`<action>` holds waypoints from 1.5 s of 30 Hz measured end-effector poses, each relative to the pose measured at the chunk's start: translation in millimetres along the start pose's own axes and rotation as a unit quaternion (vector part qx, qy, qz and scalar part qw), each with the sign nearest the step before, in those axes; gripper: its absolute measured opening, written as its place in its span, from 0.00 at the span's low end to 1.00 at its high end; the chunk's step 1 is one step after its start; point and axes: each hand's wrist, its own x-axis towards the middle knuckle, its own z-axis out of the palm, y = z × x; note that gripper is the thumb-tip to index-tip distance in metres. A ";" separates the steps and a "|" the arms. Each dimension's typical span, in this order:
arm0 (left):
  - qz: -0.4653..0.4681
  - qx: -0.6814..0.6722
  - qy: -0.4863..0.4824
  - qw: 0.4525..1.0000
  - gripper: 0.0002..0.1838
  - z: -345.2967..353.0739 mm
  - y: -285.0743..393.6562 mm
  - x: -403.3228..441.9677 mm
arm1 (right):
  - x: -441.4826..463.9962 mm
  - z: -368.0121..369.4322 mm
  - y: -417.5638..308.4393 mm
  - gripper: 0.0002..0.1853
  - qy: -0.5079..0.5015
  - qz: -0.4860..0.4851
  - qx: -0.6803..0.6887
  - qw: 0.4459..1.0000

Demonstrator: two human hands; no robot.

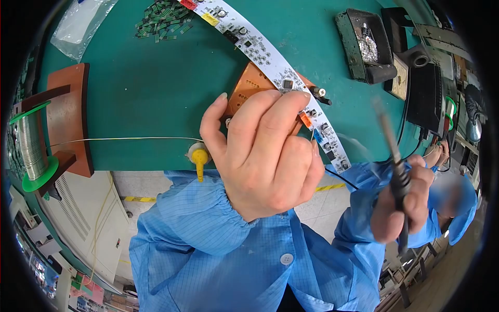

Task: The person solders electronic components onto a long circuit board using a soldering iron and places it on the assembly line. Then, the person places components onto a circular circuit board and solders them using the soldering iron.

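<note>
My left hand [267, 151] is closed on a thin solder wire [130, 139], palm down over a curved white circuit board [265, 54]. The wire runs in from a spool [31, 148] at the far left, and a short end shows by my fingers near the board's orange and blue parts. Under the board and partly hidden by my fingers lies an orange-brown fixture [248, 86] with a screw at its right. To the right of the board, my right hand [403, 203] grips a soldering iron [399, 177], blurred, its tip up and apart from the board.
Small green-and-black parts [163, 20] lie in a pile beside a plastic bag [83, 26]. A metal tin [366, 47] stands upper right, near a sponge holder [399, 78] and black box [423, 99]. A yellow plug [199, 156] sits at the mat's edge. Another person [449, 200] is at the right.
</note>
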 end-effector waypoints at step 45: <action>0.017 0.006 0.001 1.000 0.11 1.6 -1.7 1.9 | 33.5 20.3 -4.1 0.10 -0.109 0.031 0.116 0.987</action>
